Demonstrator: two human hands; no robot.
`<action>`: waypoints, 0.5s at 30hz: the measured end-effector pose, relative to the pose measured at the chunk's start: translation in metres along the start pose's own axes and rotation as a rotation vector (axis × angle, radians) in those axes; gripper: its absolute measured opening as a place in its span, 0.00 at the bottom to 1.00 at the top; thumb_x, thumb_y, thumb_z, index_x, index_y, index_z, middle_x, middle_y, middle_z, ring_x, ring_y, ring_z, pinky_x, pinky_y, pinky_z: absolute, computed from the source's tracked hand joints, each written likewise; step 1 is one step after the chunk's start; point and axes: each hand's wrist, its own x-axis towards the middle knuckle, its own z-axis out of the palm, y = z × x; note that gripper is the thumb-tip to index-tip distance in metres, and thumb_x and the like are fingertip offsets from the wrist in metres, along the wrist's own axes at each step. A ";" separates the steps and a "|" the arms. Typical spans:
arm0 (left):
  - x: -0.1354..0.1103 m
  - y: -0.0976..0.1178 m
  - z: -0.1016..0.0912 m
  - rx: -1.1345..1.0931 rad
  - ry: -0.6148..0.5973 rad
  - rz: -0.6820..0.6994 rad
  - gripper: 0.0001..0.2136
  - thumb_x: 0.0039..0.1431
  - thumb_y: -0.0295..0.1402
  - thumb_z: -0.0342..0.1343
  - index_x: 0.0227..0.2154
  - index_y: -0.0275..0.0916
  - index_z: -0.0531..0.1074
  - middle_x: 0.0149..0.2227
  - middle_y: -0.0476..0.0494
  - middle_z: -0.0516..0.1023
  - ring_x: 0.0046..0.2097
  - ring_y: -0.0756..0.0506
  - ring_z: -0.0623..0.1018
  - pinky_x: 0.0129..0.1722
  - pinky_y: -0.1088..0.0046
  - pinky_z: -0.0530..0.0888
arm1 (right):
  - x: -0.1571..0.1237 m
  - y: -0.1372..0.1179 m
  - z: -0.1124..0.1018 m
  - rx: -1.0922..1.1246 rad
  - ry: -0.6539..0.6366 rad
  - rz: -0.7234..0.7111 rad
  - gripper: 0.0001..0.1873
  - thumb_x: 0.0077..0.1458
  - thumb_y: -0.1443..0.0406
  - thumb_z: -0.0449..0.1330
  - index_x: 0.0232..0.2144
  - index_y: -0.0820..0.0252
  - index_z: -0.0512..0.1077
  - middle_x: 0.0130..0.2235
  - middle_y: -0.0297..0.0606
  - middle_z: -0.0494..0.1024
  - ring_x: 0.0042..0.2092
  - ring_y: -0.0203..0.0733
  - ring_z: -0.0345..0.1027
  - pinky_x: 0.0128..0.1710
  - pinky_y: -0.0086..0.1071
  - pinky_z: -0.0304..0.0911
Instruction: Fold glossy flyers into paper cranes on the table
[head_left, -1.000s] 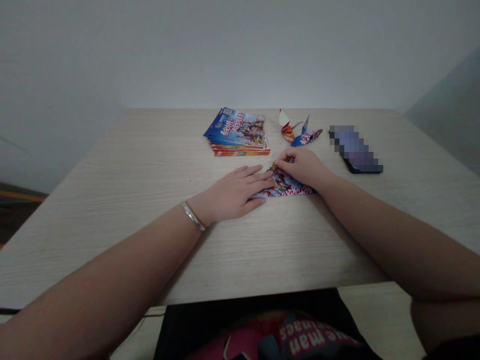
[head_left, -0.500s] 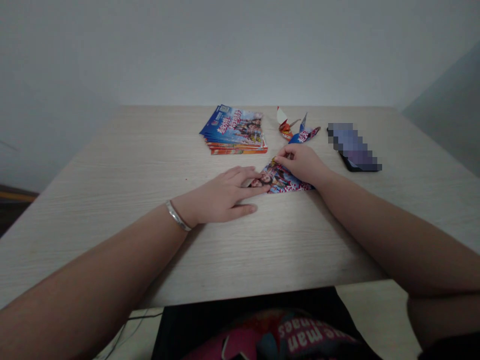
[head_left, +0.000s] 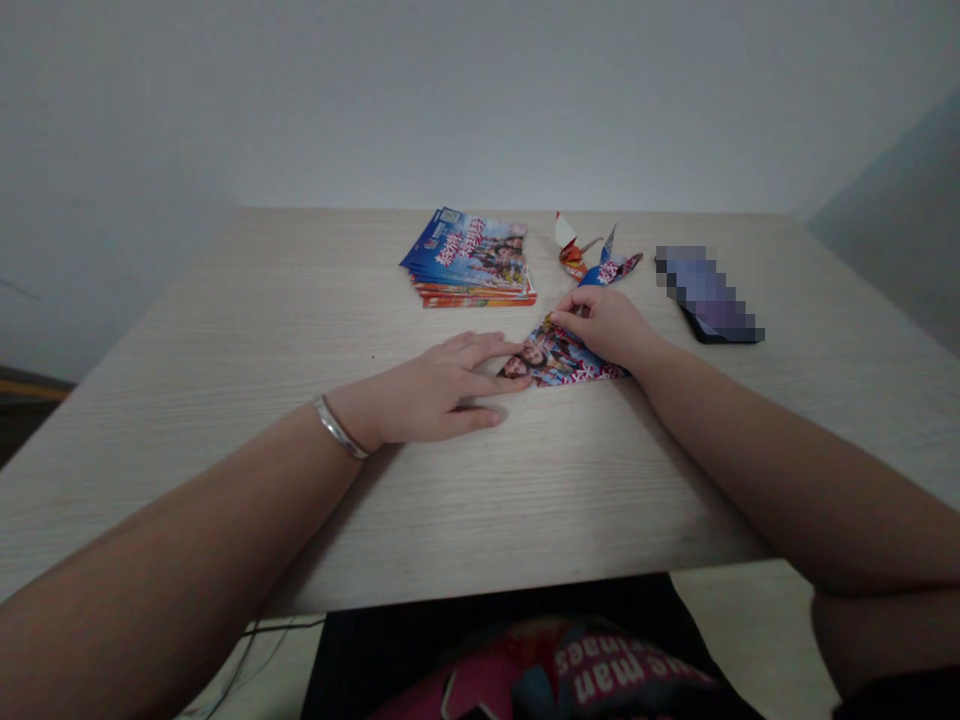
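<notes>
A folded sheet of printed paper (head_left: 566, 358), roughly triangular and showing blue and red pictures, lies flat on the table between my hands. My left hand (head_left: 442, 390) rests palm down with its fingers spread, the fingertips touching the paper's left corner. A silver bracelet is on that wrist. My right hand (head_left: 607, 325) has thumb and forefinger pinched on the paper's upper edge, and its palm covers the right part of the sheet. Just beyond the right hand stand two folded paper cranes, one blue (head_left: 606, 268) and one orange (head_left: 573, 258).
A stack of printed leaflets (head_left: 472, 255) is at the back of the light wooden table (head_left: 300, 300). To the right lies a dark phone (head_left: 709, 295) with a blurred screen. A wall rises behind the table. Cables (head_left: 240, 665) hang below its front edge.
My left hand has slid slightly left, uncovering more of the paper's left corner. The right hand and the paper have stayed nearly in place.
</notes>
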 end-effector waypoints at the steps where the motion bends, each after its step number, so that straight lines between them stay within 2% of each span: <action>1: 0.000 0.000 0.000 0.014 -0.002 0.004 0.23 0.69 0.43 0.49 0.64 0.46 0.65 0.71 0.40 0.55 0.72 0.36 0.52 0.70 0.51 0.49 | 0.000 0.000 0.000 0.002 0.000 -0.004 0.09 0.57 0.62 0.61 0.30 0.60 0.79 0.32 0.38 0.80 0.33 0.41 0.67 0.32 0.34 0.56; 6: -0.001 0.001 -0.006 -0.001 -0.089 -0.011 0.24 0.70 0.43 0.47 0.66 0.47 0.60 0.71 0.44 0.54 0.73 0.37 0.48 0.70 0.49 0.46 | 0.000 0.004 -0.001 -0.005 0.004 -0.029 0.08 0.57 0.63 0.61 0.30 0.60 0.79 0.32 0.38 0.80 0.34 0.40 0.68 0.33 0.33 0.55; 9: -0.002 0.001 -0.015 -0.062 -0.110 -0.021 0.21 0.71 0.43 0.46 0.63 0.46 0.65 0.70 0.46 0.57 0.73 0.39 0.50 0.71 0.52 0.48 | 0.000 0.005 -0.002 -0.005 0.010 -0.027 0.08 0.57 0.64 0.61 0.31 0.60 0.79 0.33 0.38 0.80 0.34 0.40 0.68 0.33 0.33 0.55; 15: -0.004 0.006 -0.027 -0.087 -0.092 -0.035 0.18 0.71 0.41 0.47 0.56 0.42 0.74 0.65 0.45 0.68 0.70 0.44 0.60 0.69 0.61 0.59 | 0.000 0.008 -0.002 0.010 0.008 -0.030 0.07 0.57 0.65 0.61 0.30 0.60 0.79 0.34 0.38 0.80 0.35 0.40 0.69 0.35 0.33 0.57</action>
